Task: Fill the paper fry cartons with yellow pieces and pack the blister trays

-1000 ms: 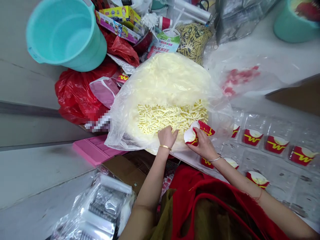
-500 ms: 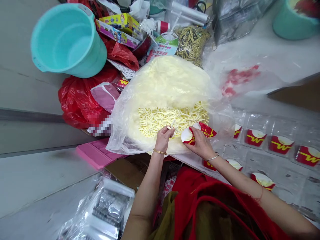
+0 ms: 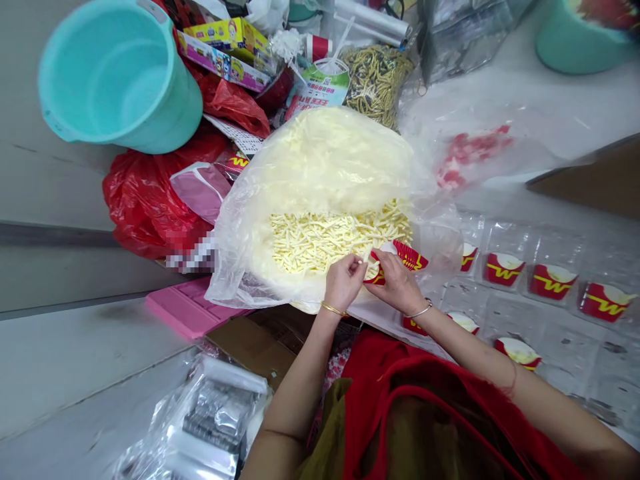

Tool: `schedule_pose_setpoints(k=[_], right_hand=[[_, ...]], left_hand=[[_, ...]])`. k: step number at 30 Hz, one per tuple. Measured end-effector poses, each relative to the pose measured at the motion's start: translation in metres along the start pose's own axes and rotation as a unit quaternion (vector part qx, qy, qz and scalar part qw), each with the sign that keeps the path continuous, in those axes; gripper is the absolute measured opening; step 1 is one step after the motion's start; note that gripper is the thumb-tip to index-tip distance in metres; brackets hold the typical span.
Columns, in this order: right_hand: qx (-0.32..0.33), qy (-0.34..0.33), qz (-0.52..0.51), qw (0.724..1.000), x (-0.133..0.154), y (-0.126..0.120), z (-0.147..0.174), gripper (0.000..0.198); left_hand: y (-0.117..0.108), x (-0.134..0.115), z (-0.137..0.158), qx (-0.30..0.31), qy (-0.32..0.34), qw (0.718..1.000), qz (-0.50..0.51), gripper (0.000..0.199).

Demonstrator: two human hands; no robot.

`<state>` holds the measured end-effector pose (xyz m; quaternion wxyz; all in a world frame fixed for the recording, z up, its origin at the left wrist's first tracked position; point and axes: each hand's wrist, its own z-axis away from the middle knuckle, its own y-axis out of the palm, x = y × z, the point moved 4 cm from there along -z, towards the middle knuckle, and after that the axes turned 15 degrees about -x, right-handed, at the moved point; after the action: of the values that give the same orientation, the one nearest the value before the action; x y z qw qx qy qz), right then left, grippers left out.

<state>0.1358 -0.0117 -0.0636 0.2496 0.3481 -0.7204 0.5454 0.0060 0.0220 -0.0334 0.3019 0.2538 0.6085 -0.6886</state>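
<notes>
Item, one carton (image 3: 374,275): small, red outside, with a touch of yellow, its mouth turned up and toward the left hand; we find it at the near edge of the clear bag (image 3: 345,157), just right of the loose sticks, and partly covered by fingers. Item, the right hand (image 3: 397,283): closed around the carton, thumb and fingers on its sides, a silver bangle (image 3: 419,311) at the wrist. Item, the left hand (image 3: 346,281): thumb and fingertips pinched together on a few pale pieces at the carton's mouth, a gold bangle (image 3: 334,309) at the wrist. The two hands nearly meet here. Item, the sticks (image 3: 320,241): pale yellow, short, slim, matte, lying crosswise in a thick bed in the bag's opening; beyond them we see only a cream mass blurred by the film. Item, a stack of cartons (image 3: 413,256): nested, red edges fanned, just beyond the right hand. Item, clear trays (image 3: 547,243) to the right: several compartments hold red cartons with a yellow zigzag and a pale, curved top; we cannot tell how full each is. Item, a turquoise bucket (image 3: 187,110), above a red bag (image 3: 150,200) at the left.
</notes>
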Motion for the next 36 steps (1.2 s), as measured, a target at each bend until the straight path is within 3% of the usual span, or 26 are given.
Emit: schedule_pose_setpoints(k=[5,7,9,11,14,17,20,23,26,29,32,34,36], right_hand=[[0.001,-0.012,-0.037,0.999,-0.008,-0.002,0.019,0.062],[-0.006,-0.006,-0.034,0.999,-0.014,-0.005,0.026,0.065],[-0.017,0.007,-0.026,0.999,-0.019,-0.008,0.03,0.068],[-0.03,0.026,-0.019,0.999,-0.023,-0.013,0.031,0.071],[-0.042,0.051,-0.012,0.998,-0.027,-0.018,0.029,0.072],[-0.047,0.057,-0.012,0.997,-0.027,-0.021,0.027,0.072],[-0.055,0.066,-0.01,0.996,-0.029,-0.023,0.027,0.073],[-0.057,0.077,-0.008,0.995,-0.032,-0.022,0.026,0.073],[-0.05,0.081,-0.011,0.995,-0.031,-0.016,0.022,0.073],[-0.045,0.079,-0.017,0.996,-0.023,-0.007,0.014,0.071],[-0.045,0.078,-0.016,0.996,-0.013,0.0,0.005,0.069],[-0.057,0.088,-0.005,0.994,-0.01,0.002,0.001,0.068],[-0.065,0.09,0.003,0.994,-0.01,0.002,0.001,0.068]], left_hand=[[0.022,-0.021,0.019,0.052,0.121,0.977,-0.168,0.012],[0.025,-0.021,0.021,0.109,0.121,0.979,-0.12,0.014],[0.021,-0.016,0.013,0.129,0.103,0.985,-0.048,0.018],[0.013,-0.008,-0.005,0.075,0.102,0.991,-0.047,0.026],[0.01,0.006,-0.036,-0.02,0.135,0.973,-0.186,0.036],[0.02,0.022,-0.054,-0.025,0.131,0.959,-0.251,0.023],[0.021,0.036,-0.059,-0.051,0.104,0.982,-0.151,0.007],[0.012,0.05,-0.057,-0.073,0.002,0.996,0.044,0.011],[0.006,0.054,-0.051,-0.047,-0.137,0.962,0.23,0.023],[0.0,0.04,-0.041,-0.033,-0.187,0.93,0.315,0.03],[-0.003,0.019,-0.026,-0.007,-0.13,0.956,0.264,0.025],[-0.004,0.003,-0.014,0.015,-0.021,0.987,0.157,0.018],[-0.003,-0.01,-0.002,0.026,0.098,0.994,0.04,0.015]])
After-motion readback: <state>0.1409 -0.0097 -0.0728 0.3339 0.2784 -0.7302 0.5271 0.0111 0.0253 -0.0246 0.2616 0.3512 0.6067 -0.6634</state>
